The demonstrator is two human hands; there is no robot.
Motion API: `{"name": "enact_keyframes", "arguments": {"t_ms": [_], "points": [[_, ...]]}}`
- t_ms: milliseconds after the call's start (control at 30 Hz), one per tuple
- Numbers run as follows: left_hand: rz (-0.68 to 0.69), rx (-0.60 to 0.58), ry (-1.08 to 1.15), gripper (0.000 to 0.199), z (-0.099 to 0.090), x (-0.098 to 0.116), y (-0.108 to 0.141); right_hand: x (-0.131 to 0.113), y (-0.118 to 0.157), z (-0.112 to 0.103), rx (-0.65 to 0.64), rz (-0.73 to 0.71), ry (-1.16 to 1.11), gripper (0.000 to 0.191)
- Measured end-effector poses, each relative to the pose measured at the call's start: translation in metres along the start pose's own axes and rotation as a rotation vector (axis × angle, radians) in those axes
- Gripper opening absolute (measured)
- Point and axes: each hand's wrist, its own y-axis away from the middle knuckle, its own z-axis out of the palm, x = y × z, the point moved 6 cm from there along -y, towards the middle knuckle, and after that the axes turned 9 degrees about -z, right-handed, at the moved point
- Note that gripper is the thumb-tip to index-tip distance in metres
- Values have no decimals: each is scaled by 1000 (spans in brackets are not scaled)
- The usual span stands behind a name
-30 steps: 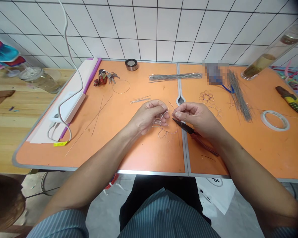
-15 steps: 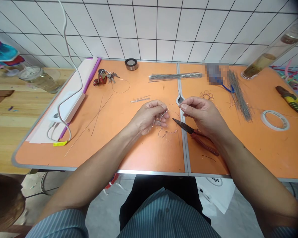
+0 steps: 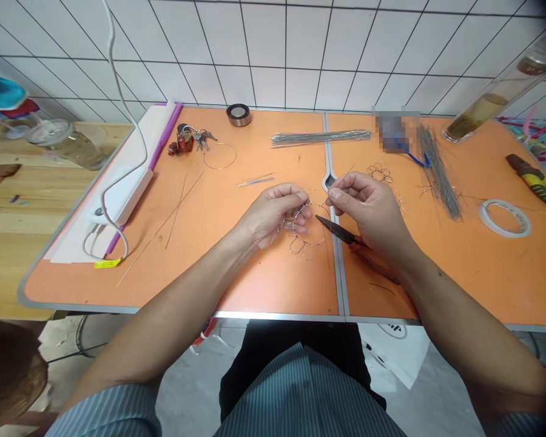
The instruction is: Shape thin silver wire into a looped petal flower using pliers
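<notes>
A glass jar (image 3: 68,142) stands on the wooden top at the far left, and a white power strip (image 3: 122,191) is laid along the edge of the orange bench (image 3: 264,285). Keys (image 3: 200,139), a loop of fine wire (image 3: 220,144) and a steel-edged roll (image 3: 239,114) are set toward the wall, with long straight wires (image 3: 160,229) lying nearer. At centre, the wire flower (image 3: 300,240) is kept low over the bench, clenched at its upper edge by the left hand (image 3: 273,212). The right hand (image 3: 368,206) is raised just beside it, with thumb and forefinger closed in a pinch; whether a wire end is caught there is too fine to tell. Red-handled pliers (image 3: 373,264) are left lying unheld beneath that hand, their black nose directed toward the flower. With wire this fine, the pinch is best kept close to the bend, so that the petals are not dragged out of shape. Further right, a smaller wire flower (image 3: 380,174), a bundle of grey wires (image 3: 439,173), a tape roll (image 3: 505,201) and a yellow utility knife (image 3: 532,182) are placed.
</notes>
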Motion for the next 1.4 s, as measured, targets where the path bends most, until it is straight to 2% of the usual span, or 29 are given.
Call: {"name": "enact_keyframes", "arguments": {"t_ms": [133, 300, 400, 700, 933, 1300, 1400], "points": [[2, -3, -3, 19, 1, 0, 0, -2, 1, 3, -10, -9, 6, 24], [6, 1, -8, 15, 2, 1, 1, 3, 5, 11, -126, 71, -25, 29], [5, 7, -17, 16, 2, 1, 2, 5, 6, 15, -152, 91, -34, 36], [42, -32, -65, 18, 0, -1, 0, 1, 7, 13, -110, 103, -58, 32], [82, -39, -131, 9, 2, 4, 3, 1, 9, 13, -94, 109, -75, 30], [115, -34, -156, 13, -2, 1, -3, 4, 8, 11, -74, 109, -83, 27], [107, -35, -142, 15, -2, 0, -4, 2, 6, 11, -38, 58, -70, 23]]}}
